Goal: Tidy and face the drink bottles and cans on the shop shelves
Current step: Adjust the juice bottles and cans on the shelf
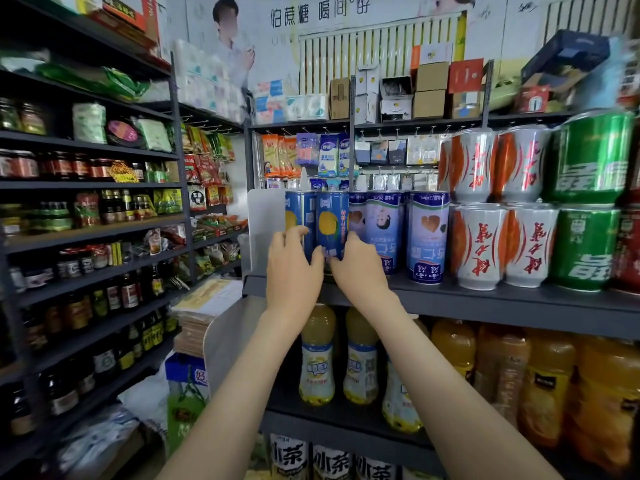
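Both my hands reach up to the drink shelf (485, 301). A tall dark-blue can with a yellow fruit picture (331, 223) stands near the shelf's left end. My left hand (292, 268) wraps its lower left side and my right hand (360, 268) wraps its lower right side. A second dark-blue can (294, 213) stands just left of it, partly behind my left fingers. To the right stand pale-blue cans (427, 237) that are upside down, then white-and-red cans (479, 244) and green cans (585, 247), stacked two high.
A clear plastic divider (263, 230) closes the shelf's left end. Yellow and orange juice bottles (317, 355) fill the shelf below. Jars and sauce bottles line the dark shelving (93, 233) on the left. Boxes and tissue packs sit on top.
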